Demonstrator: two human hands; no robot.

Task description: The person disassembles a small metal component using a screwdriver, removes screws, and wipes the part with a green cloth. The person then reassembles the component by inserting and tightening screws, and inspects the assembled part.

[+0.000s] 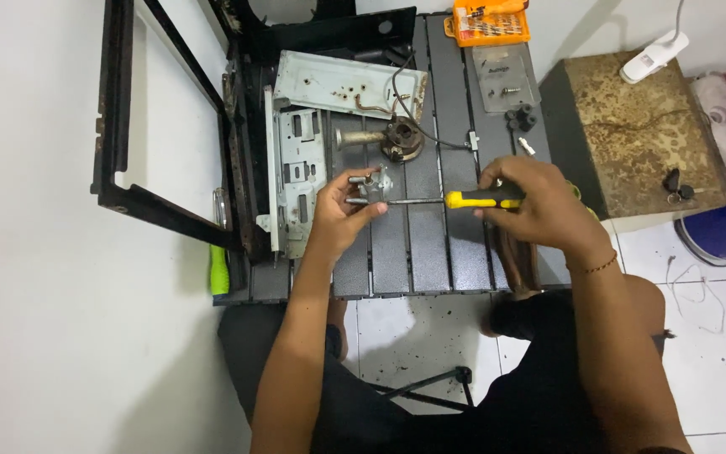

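My left hand [340, 210] grips a small grey metal valve part [374, 186] above the dark slatted work table [397, 252]. A yellow-and-black screwdriver [474, 199] is held level in my right hand [539, 202], its thin shaft pointing left with the tip at the valve part. Just beyond the hands lies a round burner piece with a short tube [388, 139] and a wire running off it.
Grey metal stove panels [321, 92] and a black frame [119, 109] lie at the table's left. An orange bit case [491, 23], a clear lid and small black knobs [522, 118] sit at the back right. A worn brown-topped stand [640, 126] holds keys. Green-handled tool [219, 269] at the left edge.
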